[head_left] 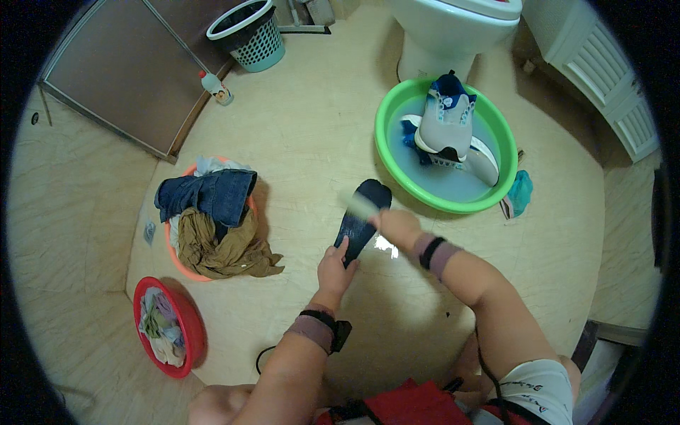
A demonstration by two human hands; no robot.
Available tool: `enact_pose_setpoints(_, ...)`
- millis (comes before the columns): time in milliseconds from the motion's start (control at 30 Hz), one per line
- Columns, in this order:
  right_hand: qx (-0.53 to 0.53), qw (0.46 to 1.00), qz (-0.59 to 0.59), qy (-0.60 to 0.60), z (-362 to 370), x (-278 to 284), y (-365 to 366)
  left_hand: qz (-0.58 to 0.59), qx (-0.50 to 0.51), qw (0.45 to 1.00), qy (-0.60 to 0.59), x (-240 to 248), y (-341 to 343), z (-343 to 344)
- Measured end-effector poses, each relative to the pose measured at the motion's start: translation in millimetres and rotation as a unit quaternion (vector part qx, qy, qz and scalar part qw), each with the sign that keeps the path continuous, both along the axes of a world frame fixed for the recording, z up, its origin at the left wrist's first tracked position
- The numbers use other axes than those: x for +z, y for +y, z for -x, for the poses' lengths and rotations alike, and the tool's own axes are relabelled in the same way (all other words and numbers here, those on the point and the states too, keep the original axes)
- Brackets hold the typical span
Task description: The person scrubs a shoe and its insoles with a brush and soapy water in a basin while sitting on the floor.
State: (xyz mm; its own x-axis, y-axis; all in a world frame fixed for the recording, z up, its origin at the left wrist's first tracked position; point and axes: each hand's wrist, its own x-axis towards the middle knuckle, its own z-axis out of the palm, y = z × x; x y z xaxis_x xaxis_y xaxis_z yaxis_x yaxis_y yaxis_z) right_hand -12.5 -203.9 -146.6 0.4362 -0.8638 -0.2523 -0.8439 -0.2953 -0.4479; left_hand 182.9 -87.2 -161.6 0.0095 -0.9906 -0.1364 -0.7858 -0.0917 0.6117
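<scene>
A dark blue shoe insole (373, 193) lies slanted on the tiled floor in front of me. My left hand (336, 267) grips its near end, thumb on top. Closed around a pale, motion-blurred scrub brush (360, 205), my right hand (398, 228) holds it against the insole's upper surface; the bristles are hidden. Beyond the right hand stands a bright green basin (511, 152) of cloudy water. In it a grey and blue sneaker (446, 127) rests tilted on a second shoe (483, 161), which is partly under water.
Clothes heap over an orange basin (173, 248) at left, with a red basin (195, 333) of clothes nearer. A bottle (218, 88) and a wastebasket (261, 49) stand far left. Behind the green basin is a toilet (453, 35); a teal cloth item (520, 193) lies to its right.
</scene>
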Motion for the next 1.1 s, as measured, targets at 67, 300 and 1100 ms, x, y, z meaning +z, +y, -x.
enact_pose_setpoints(67, -0.189, 0.961, -0.096, -0.177, 9.7, -4.3, -27.5, 0.003, 0.003, 1.000, 0.012, -1.7, -2.6, 3.6)
enact_pose_setpoints(300, 0.058, 0.997, -0.019, 0.054, -21.7, 13.2, 37.6, -0.031, 0.012, 0.999, -0.021, 7.3, 0.7, -13.4)
enact_pose_setpoints(1100, 0.016, 0.999, -0.019, 0.035, -8.9, -5.1, 47.0, -0.028, 0.012, 1.000, -0.004, 6.0, -2.6, -6.0)
